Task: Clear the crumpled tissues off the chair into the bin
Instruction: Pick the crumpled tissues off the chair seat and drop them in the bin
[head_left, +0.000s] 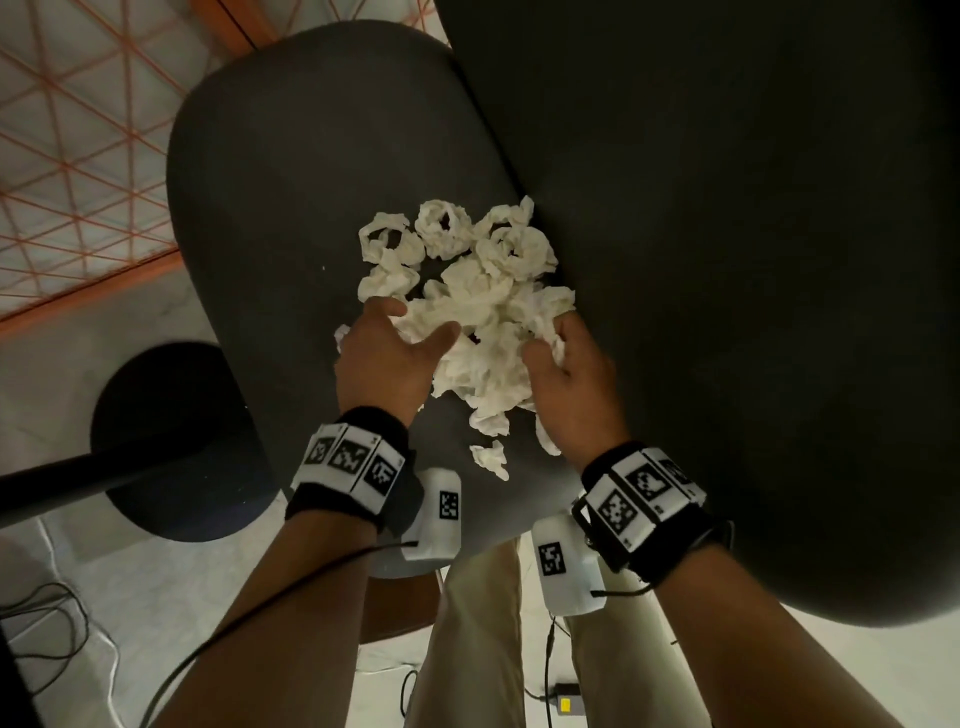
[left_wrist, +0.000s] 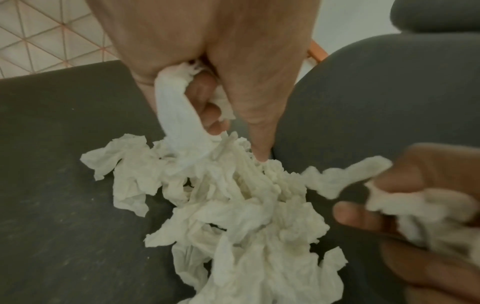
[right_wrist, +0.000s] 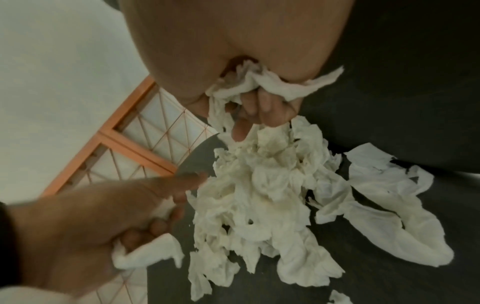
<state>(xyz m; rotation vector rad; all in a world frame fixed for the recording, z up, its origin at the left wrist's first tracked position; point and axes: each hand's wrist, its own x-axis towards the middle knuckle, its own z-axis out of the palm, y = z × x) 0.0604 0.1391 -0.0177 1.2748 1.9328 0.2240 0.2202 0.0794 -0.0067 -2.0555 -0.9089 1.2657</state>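
Head view: 2 forearms nearest the lens, each with a black wrist band (head_left: 349, 470) carrying printed black-and-white marker squares and a white camera block below it. The left hand (head_left: 387, 358) sits at the near-left edge of the crumpled tissues (head_left: 470, 291), thumb spread onto the pile, fingers curled under into the paper. The right hand (head_left: 574, 374) is at the pile's near-right edge, fingers bent around a wad of tissue. The pile lies on the dark grey chair seat (head_left: 270, 208), against the chair back (head_left: 727, 260) on the right; 2 small scraps lie apart on the seat between the wrists. An orange lattice panel (head_left: 78, 156) stands beyond the seat at upper left; a black round base (head_left: 171, 441) and cables are on the pale floor. No bin is in view. Left wrist view: the left hand (left_wrist: 207, 61) fills the top, fingers (left_wrist: 207, 102) closed around a strip of tissue, index extended down into the tissues (left_wrist: 246, 226). The right hand (left_wrist: 415, 205), blurred, grips a wad at right. Right wrist view: the right hand (right_wrist: 246, 51) clutches tissue, fingertips (right_wrist: 241, 127) dipping into the tissues (right_wrist: 259, 195); the left hand (right_wrist: 91, 226) at lower left grips a white piece in curled fingers.
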